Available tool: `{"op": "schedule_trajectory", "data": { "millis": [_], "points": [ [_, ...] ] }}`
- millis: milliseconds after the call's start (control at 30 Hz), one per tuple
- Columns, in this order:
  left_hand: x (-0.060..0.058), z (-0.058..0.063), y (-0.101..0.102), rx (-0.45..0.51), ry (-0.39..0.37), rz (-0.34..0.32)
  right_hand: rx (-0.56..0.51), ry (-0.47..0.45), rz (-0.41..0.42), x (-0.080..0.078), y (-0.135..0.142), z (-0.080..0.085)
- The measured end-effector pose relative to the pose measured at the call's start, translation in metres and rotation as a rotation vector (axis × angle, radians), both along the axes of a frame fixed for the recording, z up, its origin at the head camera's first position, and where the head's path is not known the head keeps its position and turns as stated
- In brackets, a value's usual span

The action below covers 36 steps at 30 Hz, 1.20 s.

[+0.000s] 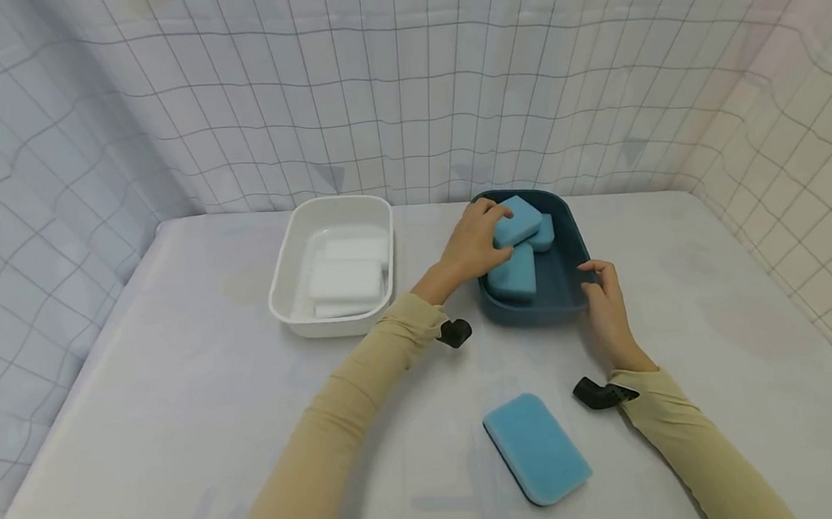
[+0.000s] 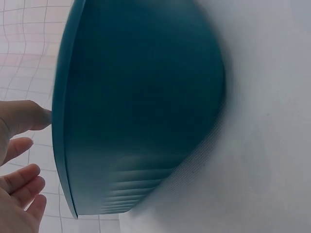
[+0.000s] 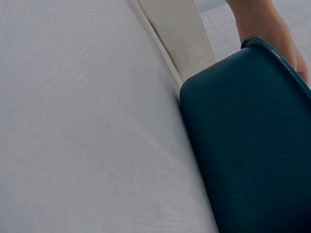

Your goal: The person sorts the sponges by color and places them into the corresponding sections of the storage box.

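In the head view, a dark blue plastic bin (image 1: 559,268) holds several light blue sponges, one sponge (image 1: 519,217) tilted on top of the others. My left hand (image 1: 474,237) reaches over the bin's left side, fingertips and thumb spread beside that top sponge. The left wrist view shows the left fingers (image 2: 26,184) loosely bent above the rim, nothing visible between them and the thumb. At the bin's front right corner, my right hand (image 1: 608,309) grips the rim with thumb and forefinger. A blue sponge (image 1: 537,448) with a dark underside lies nearer on the table.
A white bin (image 1: 282,290) with several white blocks, perhaps sponges, stands left of the dark blue one. White cloth (image 1: 181,441) covers the table. Grid-patterned fabric (image 1: 403,89) hangs behind and along both sides. The left forearm (image 1: 348,420) crosses the table's middle.
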<state>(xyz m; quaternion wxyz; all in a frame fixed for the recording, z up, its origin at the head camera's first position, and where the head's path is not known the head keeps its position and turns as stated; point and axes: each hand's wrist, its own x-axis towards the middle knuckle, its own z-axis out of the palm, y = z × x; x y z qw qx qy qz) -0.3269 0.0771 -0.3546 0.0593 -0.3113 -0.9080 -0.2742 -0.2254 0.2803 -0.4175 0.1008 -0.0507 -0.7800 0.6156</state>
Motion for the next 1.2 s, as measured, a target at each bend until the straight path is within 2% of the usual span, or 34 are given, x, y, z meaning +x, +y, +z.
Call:
{"op": "schedule_trajectory", "data": {
  "millis": [200,467,633,1000,1200],
  "points": [
    [0.006,-0.001,-0.007,0.045,-0.035,-0.032,0.002,0.011,-0.008,0.001,-0.001,0.0],
    [0.018,-0.003,-0.021,0.087,-0.094,-0.06,0.031,-0.02,-0.009,0.001,-0.003,0.001],
    [0.026,-0.001,-0.026,0.128,-0.086,-0.097,0.01,-0.039,-0.031,0.002,-0.002,0.005],
    [0.041,-0.004,-0.034,0.202,-0.057,-0.116,-0.046,-0.027,-0.016,0.0,-0.001,0.003],
    [0.053,-0.006,-0.041,0.269,-0.078,-0.133,0.025,0.001,0.007,0.002,0.0,0.002]
  ]
}}
